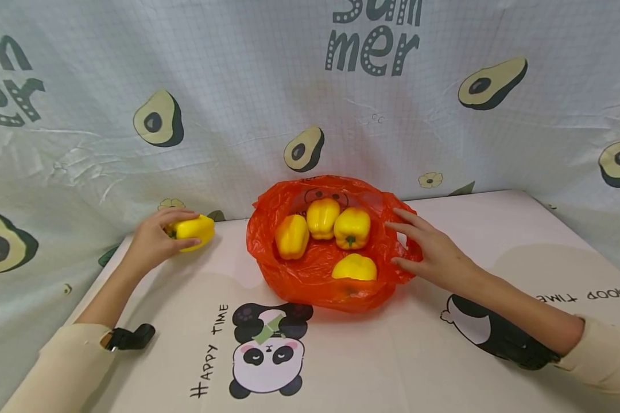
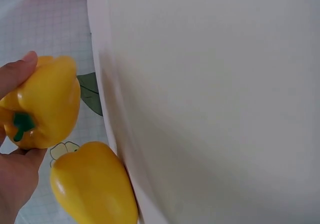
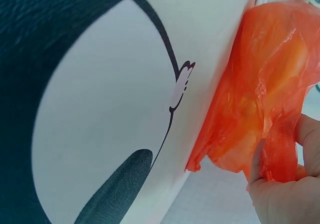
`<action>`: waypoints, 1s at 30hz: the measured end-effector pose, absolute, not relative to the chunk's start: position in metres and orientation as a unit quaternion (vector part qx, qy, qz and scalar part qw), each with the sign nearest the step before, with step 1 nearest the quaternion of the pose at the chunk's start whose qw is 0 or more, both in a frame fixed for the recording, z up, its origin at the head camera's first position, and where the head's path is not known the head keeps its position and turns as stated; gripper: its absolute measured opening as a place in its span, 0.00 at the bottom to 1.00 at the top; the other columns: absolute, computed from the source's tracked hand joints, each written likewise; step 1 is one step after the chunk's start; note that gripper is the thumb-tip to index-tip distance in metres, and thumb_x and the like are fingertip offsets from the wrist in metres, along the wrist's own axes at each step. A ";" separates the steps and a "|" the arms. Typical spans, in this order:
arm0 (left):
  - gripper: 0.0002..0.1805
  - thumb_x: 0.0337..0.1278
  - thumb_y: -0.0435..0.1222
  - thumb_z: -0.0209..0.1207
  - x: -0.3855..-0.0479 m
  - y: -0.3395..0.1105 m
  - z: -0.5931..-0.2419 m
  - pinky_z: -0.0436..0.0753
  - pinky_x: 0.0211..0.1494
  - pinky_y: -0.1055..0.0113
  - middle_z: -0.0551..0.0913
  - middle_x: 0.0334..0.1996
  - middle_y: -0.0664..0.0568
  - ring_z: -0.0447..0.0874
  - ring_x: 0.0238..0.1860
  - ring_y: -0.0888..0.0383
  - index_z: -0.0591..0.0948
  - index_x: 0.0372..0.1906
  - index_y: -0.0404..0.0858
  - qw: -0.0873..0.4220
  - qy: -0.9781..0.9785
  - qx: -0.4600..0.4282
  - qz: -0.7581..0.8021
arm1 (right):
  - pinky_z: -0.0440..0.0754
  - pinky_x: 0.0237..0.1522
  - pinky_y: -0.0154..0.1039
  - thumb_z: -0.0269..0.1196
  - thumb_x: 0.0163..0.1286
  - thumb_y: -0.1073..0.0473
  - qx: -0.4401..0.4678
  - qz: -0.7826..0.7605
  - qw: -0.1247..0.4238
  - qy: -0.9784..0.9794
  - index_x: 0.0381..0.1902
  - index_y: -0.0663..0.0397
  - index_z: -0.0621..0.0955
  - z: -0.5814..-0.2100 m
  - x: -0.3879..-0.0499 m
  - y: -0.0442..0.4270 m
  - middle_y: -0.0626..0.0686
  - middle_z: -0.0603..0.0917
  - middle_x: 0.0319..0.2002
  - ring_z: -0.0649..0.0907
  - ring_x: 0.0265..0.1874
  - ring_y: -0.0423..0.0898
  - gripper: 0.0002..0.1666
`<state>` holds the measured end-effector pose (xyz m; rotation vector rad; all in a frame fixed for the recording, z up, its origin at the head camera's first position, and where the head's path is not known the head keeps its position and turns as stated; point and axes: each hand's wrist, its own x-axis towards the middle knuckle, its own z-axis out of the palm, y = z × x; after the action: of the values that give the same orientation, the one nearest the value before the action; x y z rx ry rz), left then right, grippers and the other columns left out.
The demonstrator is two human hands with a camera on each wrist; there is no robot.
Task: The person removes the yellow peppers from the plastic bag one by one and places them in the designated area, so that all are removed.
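My left hand (image 1: 157, 238) grips a yellow bell pepper (image 1: 197, 230) at the far left of the table. In the left wrist view, the held bell pepper (image 2: 52, 101) shows its green stem, and a second yellow pepper (image 2: 95, 184) lies just below it. A red plastic bag (image 1: 310, 295) stands wide open in the middle, with several yellow bell peppers inside, among them a front one (image 1: 355, 267) partly behind the rim. My right hand (image 1: 441, 258) holds the bag's right side, thumb and fingers spread about its edge; the right wrist view shows the thin plastic (image 3: 270, 93) between them.
The pale table cover (image 1: 403, 355) carries a printed panda (image 1: 268, 353) in front of the bag. Behind the table's back edge hangs a white curtain (image 1: 227, 86) with avocado prints. Each wrist wears a black strap device, such as the left one (image 1: 134, 337).
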<state>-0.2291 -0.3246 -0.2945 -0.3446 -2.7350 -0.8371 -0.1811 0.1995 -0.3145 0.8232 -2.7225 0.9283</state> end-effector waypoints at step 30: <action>0.32 0.53 0.43 0.76 -0.236 -0.326 -0.301 0.70 0.56 0.50 0.80 0.59 0.35 0.73 0.58 0.38 0.81 0.63 0.36 0.151 -0.941 -0.084 -0.292 | 0.84 0.53 0.55 0.73 0.63 0.65 0.272 0.307 0.068 -0.909 0.70 0.61 0.73 -0.317 -0.182 0.198 0.63 0.61 0.77 0.65 0.73 0.65 0.38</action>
<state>-0.2359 -0.3259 -0.3012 -0.2410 -2.7014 -0.8400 -0.1818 0.1975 -0.3170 0.8188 -2.7387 0.9258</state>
